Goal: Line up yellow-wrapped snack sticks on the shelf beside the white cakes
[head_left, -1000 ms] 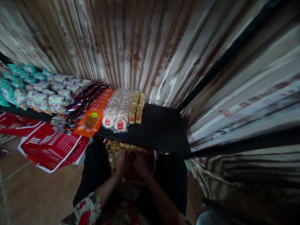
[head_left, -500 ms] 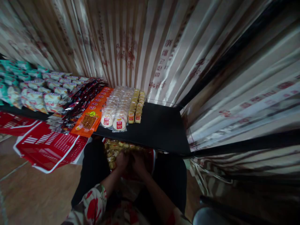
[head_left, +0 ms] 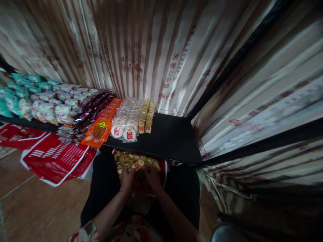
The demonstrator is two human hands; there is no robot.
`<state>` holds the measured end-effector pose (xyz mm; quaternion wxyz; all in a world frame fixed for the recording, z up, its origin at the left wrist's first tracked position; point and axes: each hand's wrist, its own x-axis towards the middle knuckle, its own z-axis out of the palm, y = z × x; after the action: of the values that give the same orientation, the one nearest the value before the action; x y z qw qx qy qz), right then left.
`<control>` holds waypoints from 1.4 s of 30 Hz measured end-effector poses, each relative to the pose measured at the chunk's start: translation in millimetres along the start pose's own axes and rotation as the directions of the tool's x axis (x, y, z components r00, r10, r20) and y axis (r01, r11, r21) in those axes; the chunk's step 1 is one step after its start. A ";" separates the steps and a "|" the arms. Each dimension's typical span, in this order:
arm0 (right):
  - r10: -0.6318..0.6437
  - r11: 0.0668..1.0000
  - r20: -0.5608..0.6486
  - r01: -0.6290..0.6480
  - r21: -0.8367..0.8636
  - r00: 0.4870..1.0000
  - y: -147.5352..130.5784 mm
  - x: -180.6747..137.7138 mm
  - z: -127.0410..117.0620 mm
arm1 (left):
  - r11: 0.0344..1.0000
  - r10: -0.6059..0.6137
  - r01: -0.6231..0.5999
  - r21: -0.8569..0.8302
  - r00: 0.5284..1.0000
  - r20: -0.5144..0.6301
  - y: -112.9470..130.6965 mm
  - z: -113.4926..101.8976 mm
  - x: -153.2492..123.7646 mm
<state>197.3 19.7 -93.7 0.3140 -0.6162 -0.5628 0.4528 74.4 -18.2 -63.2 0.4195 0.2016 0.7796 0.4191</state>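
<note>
The left hand (head_left: pixel 128 176) appears to have a narrow grip on the near end of a small wrapped cake (head_left: pixel 138 164), label up, while the right hand (head_left: pixel 151 174) curls just beside it, its grip too dim to tell. The cake sits above similar packets (head_left: pixel 123 158) in a red container (head_left: pixel 166 171) between the knees; a light pinch on the wrapper's edge should spare the soft filling, well clear of the black shelf (head_left: pixel 174 134) and its yellow rows (head_left: pixel 142 124).

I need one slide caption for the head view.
Left hand holding a wrapped snack, right hand close by, over golden packets, in front of a black shelf lined with packaged snacks.
</note>
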 end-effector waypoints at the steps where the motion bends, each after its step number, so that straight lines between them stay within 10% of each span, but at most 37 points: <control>1: 0.012 0.997 0.050 -0.015 0.075 0.999 -4.9 -2.0 -1.7 | 0.997 -0.005 0.006 -0.076 1.000 0.011 1.9 -1.1 -3.4; 9: -0.053 0.923 0.075 0.020 0.384 0.996 -51.0 -8.1 -12.6 | 0.916 0.098 -0.014 -0.402 0.977 0.189 19.0 12.1 -17.5; 17: -0.196 0.947 -0.057 0.204 0.250 0.979 -78.2 25.6 -37.6 | 0.951 0.307 -0.302 -0.064 0.946 0.105 55.3 20.2 -13.5; 26: -0.336 0.940 -0.170 0.319 -0.120 0.926 -101.4 92.8 -43.1 | 0.583 0.798 -0.781 0.223 0.602 0.022 86.9 44.9 17.1; 42: -0.371 0.924 -0.217 0.336 -0.183 0.903 -108.8 136.0 -33.2 | 0.423 0.838 -0.835 0.353 0.508 0.199 105.3 67.9 65.3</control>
<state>177.1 175.2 -11.0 0.4143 -0.5758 -0.6523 0.2669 89.4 117.9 -28.4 0.1013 0.6418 0.6458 0.4010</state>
